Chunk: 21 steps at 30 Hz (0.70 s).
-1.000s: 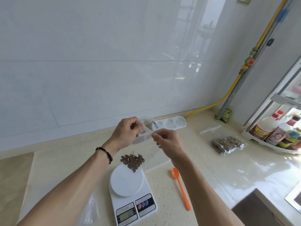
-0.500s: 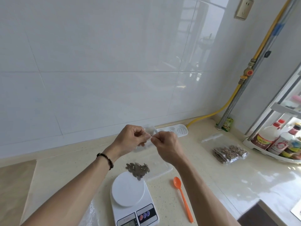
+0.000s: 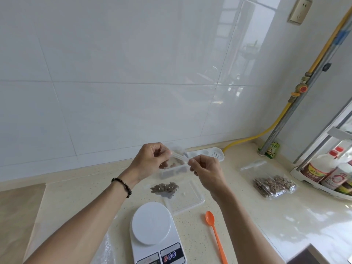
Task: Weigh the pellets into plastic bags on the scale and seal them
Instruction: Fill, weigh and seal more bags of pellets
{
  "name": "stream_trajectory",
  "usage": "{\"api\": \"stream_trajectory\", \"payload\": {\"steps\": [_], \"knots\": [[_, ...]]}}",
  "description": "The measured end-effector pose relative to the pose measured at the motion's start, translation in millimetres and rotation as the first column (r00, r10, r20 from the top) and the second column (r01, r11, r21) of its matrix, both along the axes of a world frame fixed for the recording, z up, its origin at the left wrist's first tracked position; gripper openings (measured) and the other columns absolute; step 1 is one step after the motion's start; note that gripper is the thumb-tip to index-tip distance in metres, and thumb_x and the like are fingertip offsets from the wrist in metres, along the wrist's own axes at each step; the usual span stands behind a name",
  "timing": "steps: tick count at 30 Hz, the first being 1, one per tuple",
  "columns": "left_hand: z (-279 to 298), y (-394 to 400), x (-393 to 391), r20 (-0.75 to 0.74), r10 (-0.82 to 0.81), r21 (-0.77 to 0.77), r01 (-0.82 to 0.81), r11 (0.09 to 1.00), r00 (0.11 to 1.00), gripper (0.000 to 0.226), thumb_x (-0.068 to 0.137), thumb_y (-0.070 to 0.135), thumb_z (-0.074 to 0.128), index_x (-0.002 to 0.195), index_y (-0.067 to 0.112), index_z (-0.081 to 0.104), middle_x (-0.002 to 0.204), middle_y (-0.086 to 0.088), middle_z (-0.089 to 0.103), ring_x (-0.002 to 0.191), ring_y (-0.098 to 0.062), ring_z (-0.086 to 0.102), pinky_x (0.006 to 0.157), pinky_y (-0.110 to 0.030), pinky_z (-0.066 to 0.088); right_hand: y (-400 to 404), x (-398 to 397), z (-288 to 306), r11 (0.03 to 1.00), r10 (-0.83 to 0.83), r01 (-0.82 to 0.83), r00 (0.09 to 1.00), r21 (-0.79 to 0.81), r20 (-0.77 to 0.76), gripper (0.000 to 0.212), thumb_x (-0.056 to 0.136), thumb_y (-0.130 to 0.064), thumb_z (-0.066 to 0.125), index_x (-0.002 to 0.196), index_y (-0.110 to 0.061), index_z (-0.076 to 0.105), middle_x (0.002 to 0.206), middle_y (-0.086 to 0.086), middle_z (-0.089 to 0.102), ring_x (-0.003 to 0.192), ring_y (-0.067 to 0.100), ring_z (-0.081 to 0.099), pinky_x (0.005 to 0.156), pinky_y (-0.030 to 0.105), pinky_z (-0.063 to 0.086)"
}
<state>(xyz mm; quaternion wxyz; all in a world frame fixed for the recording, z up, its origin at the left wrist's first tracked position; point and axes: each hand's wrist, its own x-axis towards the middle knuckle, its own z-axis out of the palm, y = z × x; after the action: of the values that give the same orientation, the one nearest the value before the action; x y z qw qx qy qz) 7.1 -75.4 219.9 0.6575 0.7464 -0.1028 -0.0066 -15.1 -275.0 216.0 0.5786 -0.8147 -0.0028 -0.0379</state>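
Note:
A clear plastic bag (image 3: pixel 172 180) hangs in the air above the counter, brown pellets (image 3: pixel 164 188) gathered in its bottom. My left hand (image 3: pixel 150 161) pinches the left end of the bag's top strip, and my right hand (image 3: pixel 204 167) pinches the right end. Below and in front stands the white digital scale (image 3: pixel 152 223), its round pan bare. An orange spoon (image 3: pixel 214 233) lies to the right of the scale. Two filled pellet bags (image 3: pixel 274 185) lie at the right of the counter.
A clear plastic container with pellets (image 3: pixel 171 173) sits behind the hanging bag, its lid (image 3: pixel 187 199) flat beside the scale. A white power strip (image 3: pixel 209 154) lies by the wall. Bottles in a white rack (image 3: pixel 327 174) stand at the far right, an empty bag (image 3: pixel 251 165) near them.
My hands came together at the bag's top, then spread apart again along the strip. The view tilted up, so the scale sits lower in the frame.

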Motion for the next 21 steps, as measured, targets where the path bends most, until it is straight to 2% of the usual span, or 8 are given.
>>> {"api": "stream_trajectory", "payload": {"steps": [4, 8, 11, 14, 16, 19, 21], "knots": [[-1.2, -7.8, 4.3, -0.004, -0.045, 0.056, 0.045, 0.997, 0.999, 0.014, 0.091, 0.014, 0.065, 0.078, 0.013, 0.069, 0.071, -0.010, 0.064, 0.061, -0.014, 0.059, 0.062, -0.022, 0.053, -2.1, 7.6, -2.9, 0.993, -0.045, 0.050, 0.998, -0.106, 0.050, 0.022, 0.091, -0.021, 0.069, 0.072, -0.009, 0.070, 0.062, 0.001, 0.063, 0.058, 0.012, 0.051, 0.057, 0.029, 0.041], [-6.5, -21.8, 11.4, 0.026, 0.053, 0.056, -0.054, 0.997, 0.998, 0.017, 0.091, 0.013, 0.066, 0.074, 0.014, 0.067, 0.062, -0.001, 0.062, 0.055, -0.011, 0.056, 0.057, -0.022, 0.050, -10.9, 9.4, -4.2, 0.997, 0.007, -0.008, 1.000, 0.082, 0.020, 0.020, 0.091, -0.022, 0.069, 0.077, -0.008, 0.070, 0.069, 0.003, 0.068, 0.062, 0.007, 0.059, 0.063, 0.021, 0.047], [-8.2, -39.3, 18.4, -0.005, 0.066, -0.026, -0.066, 0.997, 0.998, 0.018, 0.091, 0.011, 0.066, 0.072, 0.013, 0.065, 0.056, 0.008, 0.061, 0.052, -0.009, 0.055, 0.056, -0.022, 0.049, -28.7, 11.2, -13.7, 0.991, 0.076, -0.072, 0.996, 0.109, -0.039, 0.016, 0.089, -0.022, 0.072, 0.087, -0.007, 0.070, 0.078, 0.006, 0.070, 0.069, 0.006, 0.062, 0.064, 0.015, 0.047], [-6.9, -65.8, 28.5, -0.020, 0.049, -0.106, -0.051, 0.993, 0.999, 0.018, 0.091, 0.009, 0.064, 0.073, 0.011, 0.064, 0.055, 0.007, 0.062, 0.050, -0.008, 0.054, 0.056, -0.023, 0.051, -57.6, 16.4, -31.7, 0.995, 0.094, -0.088, 0.988, 0.056, -0.125, 0.020, 0.085, -0.023, 0.075, 0.094, -0.006, 0.070, 0.087, 0.017, 0.068, 0.078, 0.013, 0.061, 0.075, 0.027, 0.049], [-9.1, -87.1, 38.5, -0.046, 0.054, -0.150, -0.060, 0.987, 0.998, 0.016, 0.091, 0.011, 0.065, 0.075, 0.011, 0.064, 0.059, 0.003, 0.062, 0.052, -0.009, 0.056, 0.056, -0.022, 0.050, -82.1, 19.7, -42.5, 0.995, 0.101, -0.104, 0.976, -0.003, -0.191, 0.016, 0.085, -0.021, 0.075, 0.098, -0.013, 0.070, 0.090, 0.013, 0.068, 0.082, 0.015, 0.062, 0.079, 0.030, 0.050], [-19.8, -126.5, 57.8, -0.100, 0.095, -0.192, -0.113, 0.975, 0.990, 0.013, 0.091, 0.017, 0.066, 0.078, 0.012, 0.065, 0.064, -0.002, 0.062, 0.059, -0.013, 0.060, 0.059, -0.025, 0.052, -125.4, 25.2, -59.4, 0.993, 0.111, -0.118, 0.957, -0.013, -0.269, 0.014, 0.088, -0.009, 0.069, 0.102, -0.007, 0.067, 0.094, 0.010, 0.073, 0.086, 0.021, 0.070, 0.076, 0.029, 0.055], [-30.6, -157.5, 73.3, -0.123, 0.164, -0.174, -0.184, 0.967, 0.979, 0.012, 0.092, 0.017, 0.065, 0.083, 0.009, 0.067, 0.065, -0.001, 0.061, 0.060, -0.011, 0.060, 0.061, -0.025, 0.055, -158.3, 31.0, -71.5, 0.998, 0.058, -0.062, 0.957, -0.006, -0.285, 0.014, 0.088, -0.007, 0.070, 0.100, -0.001, 0.065, 0.090, 0.013, 0.073, 0.080, 0.022, 0.071, 0.070, 0.029, 0.054]]}}
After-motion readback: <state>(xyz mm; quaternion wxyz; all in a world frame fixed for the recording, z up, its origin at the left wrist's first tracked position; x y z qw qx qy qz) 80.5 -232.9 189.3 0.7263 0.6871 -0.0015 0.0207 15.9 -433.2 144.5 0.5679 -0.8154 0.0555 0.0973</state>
